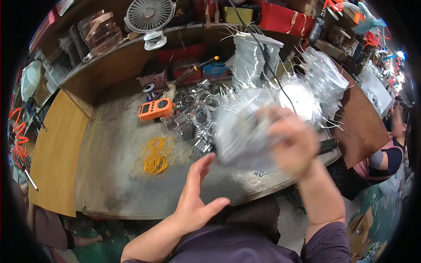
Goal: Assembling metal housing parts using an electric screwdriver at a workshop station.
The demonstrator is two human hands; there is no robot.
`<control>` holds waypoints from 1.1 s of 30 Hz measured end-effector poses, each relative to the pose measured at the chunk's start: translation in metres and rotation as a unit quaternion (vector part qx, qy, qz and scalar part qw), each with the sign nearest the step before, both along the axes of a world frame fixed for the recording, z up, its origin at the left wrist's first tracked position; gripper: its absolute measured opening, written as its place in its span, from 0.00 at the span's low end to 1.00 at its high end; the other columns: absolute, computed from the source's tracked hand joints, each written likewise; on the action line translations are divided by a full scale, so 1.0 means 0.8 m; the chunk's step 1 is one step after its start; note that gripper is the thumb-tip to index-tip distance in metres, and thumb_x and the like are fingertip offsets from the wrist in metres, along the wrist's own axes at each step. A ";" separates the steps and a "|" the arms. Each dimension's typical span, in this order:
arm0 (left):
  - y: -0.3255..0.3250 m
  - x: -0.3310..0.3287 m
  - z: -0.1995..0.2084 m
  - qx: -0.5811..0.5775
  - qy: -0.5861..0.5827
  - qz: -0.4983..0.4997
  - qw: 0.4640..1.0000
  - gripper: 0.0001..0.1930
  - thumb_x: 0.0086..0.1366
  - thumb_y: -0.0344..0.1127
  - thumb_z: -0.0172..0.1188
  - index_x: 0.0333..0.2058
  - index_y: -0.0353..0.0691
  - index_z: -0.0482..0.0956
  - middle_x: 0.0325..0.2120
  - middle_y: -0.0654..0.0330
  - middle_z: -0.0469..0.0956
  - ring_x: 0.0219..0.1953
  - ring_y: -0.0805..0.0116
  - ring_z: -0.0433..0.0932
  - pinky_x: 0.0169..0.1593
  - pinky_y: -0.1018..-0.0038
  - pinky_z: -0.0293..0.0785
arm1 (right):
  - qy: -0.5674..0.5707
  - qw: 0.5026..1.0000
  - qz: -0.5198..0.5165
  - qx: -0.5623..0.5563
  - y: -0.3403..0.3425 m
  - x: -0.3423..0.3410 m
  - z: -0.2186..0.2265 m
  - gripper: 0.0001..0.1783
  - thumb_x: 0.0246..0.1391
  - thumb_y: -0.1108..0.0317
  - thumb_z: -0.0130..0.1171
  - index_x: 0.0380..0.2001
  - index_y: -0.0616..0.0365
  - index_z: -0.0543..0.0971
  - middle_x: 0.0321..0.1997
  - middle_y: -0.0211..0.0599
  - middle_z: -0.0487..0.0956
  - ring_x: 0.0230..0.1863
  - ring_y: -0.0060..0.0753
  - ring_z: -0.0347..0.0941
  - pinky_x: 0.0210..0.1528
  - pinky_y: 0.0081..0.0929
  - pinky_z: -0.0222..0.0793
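My right hand (294,142) is blurred by motion above the right part of the workbench, its fingers closed on a clear plastic bag (245,136). The bag is smeared too, so what lies inside cannot be made out. Over the bench's front edge my left hand (197,197) is open, thumb and fingers apart, with nothing in it. Just beyond its fingertips lie several shiny ring-shaped metal parts (201,116). A loose heap of yellow rubber bands (158,155) rests to the left of them. Some small screws or pins (261,173) lie below the bag.
An orange multimeter (155,109) and a solder spool (150,88) stand behind the rubber bands. Grey stacked parts with white wires (249,61) and plastic-wrapped stacks (326,79) crowd the back right. A soldering iron (195,68) and a fan (151,19) are farther back. Another person (386,160) is at right.
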State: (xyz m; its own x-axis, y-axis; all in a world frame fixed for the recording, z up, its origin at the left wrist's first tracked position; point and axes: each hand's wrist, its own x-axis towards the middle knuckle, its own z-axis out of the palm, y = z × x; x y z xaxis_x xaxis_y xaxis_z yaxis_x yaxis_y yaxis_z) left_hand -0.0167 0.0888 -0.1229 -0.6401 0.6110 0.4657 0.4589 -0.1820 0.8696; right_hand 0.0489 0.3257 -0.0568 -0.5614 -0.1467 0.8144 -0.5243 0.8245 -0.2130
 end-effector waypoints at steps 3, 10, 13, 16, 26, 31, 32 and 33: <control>-0.004 -0.004 -0.039 -0.010 -0.064 0.064 0.996 0.30 0.56 0.22 0.61 0.57 0.32 0.60 0.46 0.53 0.74 0.48 0.59 0.76 0.53 0.68 0.71 | -0.035 0.987 0.148 -0.061 -0.063 -0.014 -0.088 0.30 0.46 0.79 0.65 0.54 0.61 0.69 0.50 0.48 0.75 0.49 0.43 0.75 0.52 0.38 0.71; -0.039 -0.026 -0.088 -0.121 0.005 0.134 0.984 0.25 0.59 0.23 0.61 0.54 0.35 0.63 0.42 0.50 0.76 0.46 0.54 0.77 0.49 0.65 0.72 | -0.322 0.864 0.021 -0.387 -0.128 -0.008 -0.176 0.31 0.50 0.72 0.66 0.55 0.63 0.63 0.52 0.51 0.74 0.57 0.52 0.69 0.55 0.36 0.66; -0.054 -0.026 -0.091 -0.166 -0.056 0.128 0.976 0.26 0.60 0.26 0.63 0.55 0.36 0.63 0.43 0.49 0.76 0.47 0.56 0.77 0.50 0.64 0.72 | -0.392 0.873 -0.050 -0.286 -0.122 0.002 -0.191 0.30 0.51 0.70 0.66 0.54 0.65 0.65 0.52 0.56 0.73 0.55 0.56 0.69 0.54 0.38 0.66; -0.061 -0.037 -0.088 -0.152 -0.138 0.079 0.975 0.27 0.60 0.27 0.64 0.55 0.37 0.62 0.43 0.50 0.76 0.46 0.58 0.78 0.49 0.65 0.72 | -0.382 0.897 -0.073 -0.211 -0.115 0.004 -0.190 0.29 0.50 0.69 0.66 0.52 0.68 0.66 0.48 0.60 0.72 0.51 0.63 0.69 0.53 0.44 0.65; -0.051 -0.031 -0.094 -0.138 -0.021 0.104 0.985 0.19 0.65 0.30 0.59 0.50 0.29 0.63 0.37 0.48 0.78 0.39 0.60 0.79 0.46 0.70 0.73 | -0.258 0.818 0.043 -0.513 -0.123 -0.020 -0.203 0.19 0.65 0.65 0.52 0.56 0.63 0.67 0.41 0.30 0.72 0.42 0.19 0.67 0.47 0.21 0.66; -0.101 -0.016 -0.034 -0.376 -0.143 -0.120 0.908 0.22 0.63 0.30 0.61 0.52 0.31 0.64 0.45 0.48 0.75 0.46 0.52 0.76 0.51 0.63 0.73 | -0.439 0.717 0.093 -0.534 -0.067 -0.038 -0.158 0.17 0.67 0.65 0.50 0.52 0.64 0.73 0.30 0.25 0.74 0.29 0.16 0.66 0.33 0.18 0.65; -0.108 -0.018 -0.021 -0.475 -0.044 -0.145 0.867 0.23 0.61 0.28 0.62 0.54 0.34 0.66 0.49 0.51 0.74 0.48 0.52 0.76 0.52 0.62 0.73 | -0.465 0.741 0.098 -0.475 -0.063 -0.047 -0.144 0.16 0.66 0.66 0.50 0.51 0.65 0.74 0.30 0.27 0.75 0.31 0.20 0.69 0.35 0.21 0.67; -0.110 -0.017 -0.024 -0.473 -0.045 -0.145 0.868 0.23 0.61 0.28 0.62 0.54 0.34 0.66 0.49 0.51 0.74 0.48 0.52 0.76 0.52 0.62 0.73 | -0.485 0.764 0.101 -0.413 -0.061 -0.051 -0.130 0.16 0.66 0.66 0.50 0.49 0.66 0.75 0.30 0.30 0.76 0.33 0.24 0.72 0.38 0.25 0.69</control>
